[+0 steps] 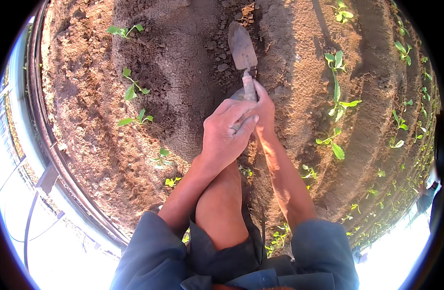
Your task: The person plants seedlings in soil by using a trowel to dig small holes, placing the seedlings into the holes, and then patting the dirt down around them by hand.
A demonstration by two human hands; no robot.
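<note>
A hand trowel [242, 47] with a soil-dulled metal blade points away from me over the dirt. Its worn handle [248, 88] runs down into my two hands. My left hand [227, 127] wraps over the lower handle, its thumb bent across towards the right hand. Against the handle's right side lies my right hand [264, 110], with most of its fingers hidden behind the handle and the left hand. Below the blade is a furrow of loose, crumbled soil [222, 54]. A greyish shape beside the handle is mostly covered, and I cannot tell what it is.
Leafy seedlings stand along both sides, such as a seedling [131, 87] at left and another [338, 105] at right. My bent knee [222, 224] rises between my forearms. A dark pipe-like edge [44, 123] borders the soil at left. Further rows of small plants [399, 121] curve off right.
</note>
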